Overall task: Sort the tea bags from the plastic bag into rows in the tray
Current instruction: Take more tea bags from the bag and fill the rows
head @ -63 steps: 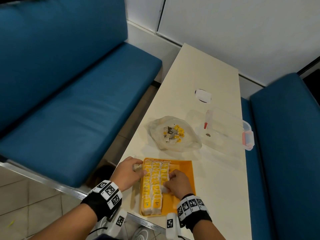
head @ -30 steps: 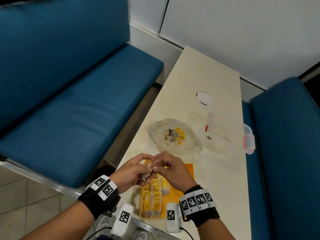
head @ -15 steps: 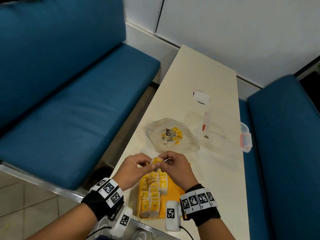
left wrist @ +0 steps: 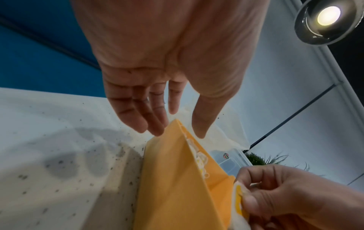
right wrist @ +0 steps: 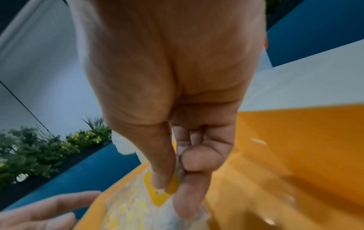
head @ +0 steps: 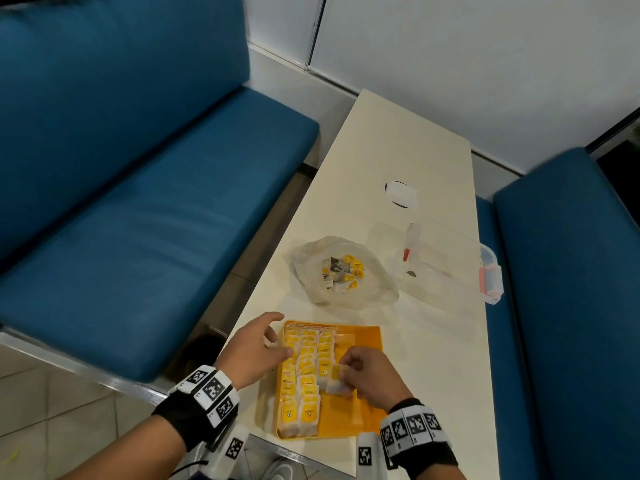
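An orange tray [head: 360, 419] lies at the table's near edge, with rows of white tea bags with yellow tags [head: 306, 370] filling its left part. My right hand [head: 367, 377] pinches one tea bag [head: 335, 377] between thumb and fingers, low over the tray at the near end of the third row; its yellow tag [right wrist: 162, 193] shows under the thumb. My left hand [head: 256, 348] hovers at the tray's left rim [left wrist: 177, 171], fingers straight and spread, holding nothing. A clear plastic bag [head: 343, 271] with several tea bags lies beyond the tray.
A clear plastic box [head: 446, 268] with a pink latch stands right of the bag, and a white oval object [head: 401, 194] lies farther back. Blue benches [head: 138, 220] flank the narrow white table [head: 398, 140]; its left edge runs close by the tray.
Both hands held a tea bag together above the tray; now the left hand has let go and moved to the tray's left rim, while the right hand has lowered the tea bag into the tray.
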Available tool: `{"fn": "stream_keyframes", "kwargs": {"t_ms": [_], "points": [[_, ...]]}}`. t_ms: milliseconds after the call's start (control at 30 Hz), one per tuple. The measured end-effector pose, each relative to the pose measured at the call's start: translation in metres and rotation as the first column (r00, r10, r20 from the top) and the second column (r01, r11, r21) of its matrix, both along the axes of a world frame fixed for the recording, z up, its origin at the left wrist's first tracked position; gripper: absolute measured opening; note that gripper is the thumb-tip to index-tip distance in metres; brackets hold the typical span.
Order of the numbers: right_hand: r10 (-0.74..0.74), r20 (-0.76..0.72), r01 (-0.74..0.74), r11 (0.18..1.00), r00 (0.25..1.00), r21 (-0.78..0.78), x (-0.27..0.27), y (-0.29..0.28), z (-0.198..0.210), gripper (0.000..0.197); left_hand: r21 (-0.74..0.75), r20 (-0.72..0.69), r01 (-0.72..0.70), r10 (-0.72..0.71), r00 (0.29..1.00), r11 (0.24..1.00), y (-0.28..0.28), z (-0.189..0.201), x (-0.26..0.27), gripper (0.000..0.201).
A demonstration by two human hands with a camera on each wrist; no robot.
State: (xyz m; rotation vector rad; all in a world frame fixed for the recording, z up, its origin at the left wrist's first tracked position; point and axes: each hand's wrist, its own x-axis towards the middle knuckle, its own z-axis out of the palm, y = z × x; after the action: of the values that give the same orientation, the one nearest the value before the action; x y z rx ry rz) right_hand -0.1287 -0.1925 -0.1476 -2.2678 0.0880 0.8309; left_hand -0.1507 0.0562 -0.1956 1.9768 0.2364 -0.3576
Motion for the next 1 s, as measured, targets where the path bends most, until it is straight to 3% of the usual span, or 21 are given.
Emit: {"fn": "stream_keyframes", "kwargs": {"t_ms": [167, 733, 867, 1000], "points": [[0.054, -0.044, -0.058, 0.993, 0.998, -0.1, -0.01, 0.001, -0.024, 0.009, 0.014, -0.043, 0.041, -0.04, 0.998, 0.999, -0.004, -0.007, -0.005, 0.065], [-0.188, -0.017, 0.187, 0.98, 0.982, -0.07, -0.014, 0.026, -0.035, 0.018, -0.016, -0.064, 0.039, -0.04, 0.997, 0.999, -0.004, -0.006, -0.009, 0.065], [-0.282, 0.185, 0.296, 0.954, 0.941, -0.051, -0.004, 0.022, -0.008, 0.02, 0.083, -0.021, 0.031, -0.029, 0.999, 0.996, 0.002, 0.005, 0.001, 0.058], [-0.422, 0.46, 0.475, 0.88, 0.781, 0.002, 0.03, 0.0, 0.039, 0.034, 0.14, 0.109, -0.077, 0.062, 0.992, 0.987, 0.006, 0.038, 0.046, 0.041]]}}
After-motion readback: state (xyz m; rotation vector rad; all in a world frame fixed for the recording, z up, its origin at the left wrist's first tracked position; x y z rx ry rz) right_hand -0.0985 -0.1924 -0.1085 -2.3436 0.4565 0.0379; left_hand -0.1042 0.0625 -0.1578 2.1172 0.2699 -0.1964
